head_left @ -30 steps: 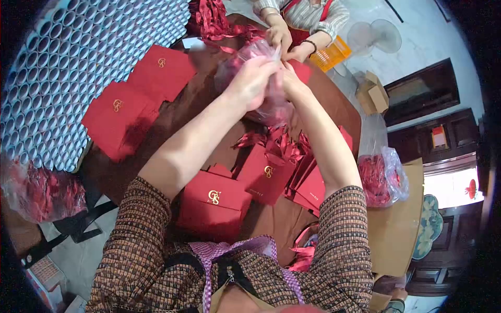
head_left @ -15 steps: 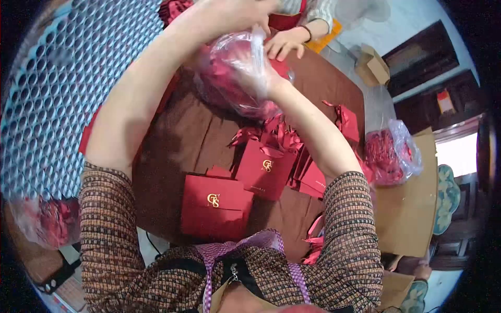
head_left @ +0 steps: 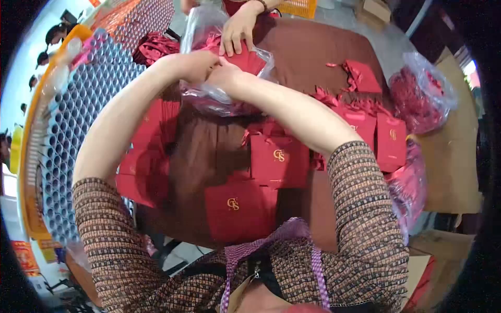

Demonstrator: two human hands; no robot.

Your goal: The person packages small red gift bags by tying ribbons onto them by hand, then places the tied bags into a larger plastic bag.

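Left hand has lowered beside right hand, at the clear plastic bag, brown-clothed table's far edge; finger spread, grip unclear; likely slippery, rim-held best.

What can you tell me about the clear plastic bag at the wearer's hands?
The clear plastic bag looks thin, glossy and crinkled, with red contents showing at its opening. It lies slumped on the far part of the brown tablecloth. The left hand and right hand meet over it, apparently touching it; what they pinch is hidden. A co-worker's hand has its fingertips at the red contents.
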